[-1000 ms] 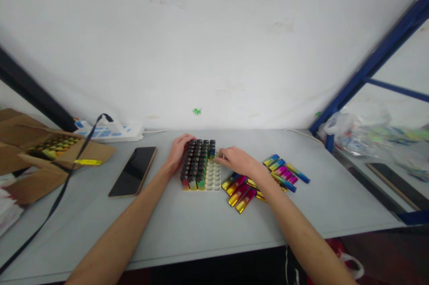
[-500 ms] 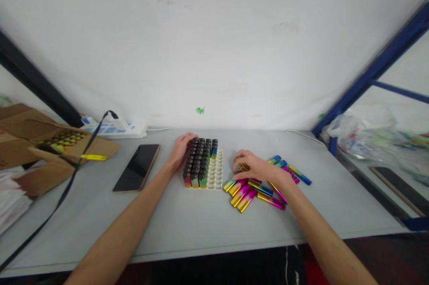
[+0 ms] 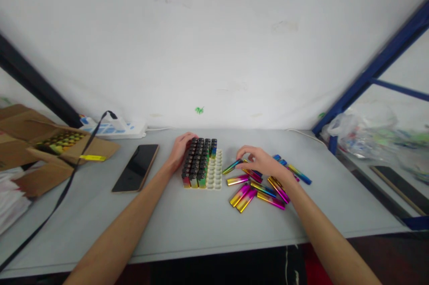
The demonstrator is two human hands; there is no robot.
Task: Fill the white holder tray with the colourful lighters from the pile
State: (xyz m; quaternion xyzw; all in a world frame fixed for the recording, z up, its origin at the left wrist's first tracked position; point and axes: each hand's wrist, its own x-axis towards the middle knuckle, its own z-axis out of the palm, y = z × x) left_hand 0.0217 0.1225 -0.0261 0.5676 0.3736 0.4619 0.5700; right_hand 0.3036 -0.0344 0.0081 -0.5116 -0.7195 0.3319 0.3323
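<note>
A white tray with round slots stands mid-table, its left part filled with upright black-topped lighters; slots on its right side show bare. My left hand rests against the far left side of the lighters, its fingertips partly hidden behind them. To the right of the tray lies a loose pile of shiny pink, gold and blue lighter sleeves. Over the pile's upper left, my right hand has thumb and fingers closed on a blue-green sleeve, which is tilted.
A black phone lies left of the tray. Further left are an open cardboard box, a dark strap and a white power strip. Plastic bags and a dark flat object are at the right, beyond a blue frame.
My right hand has lifted slightly, and the sleeves beneath it have shifted and spread. One sleeve now shows at its fingertips. My left hand has stayed at the lighters.
</note>
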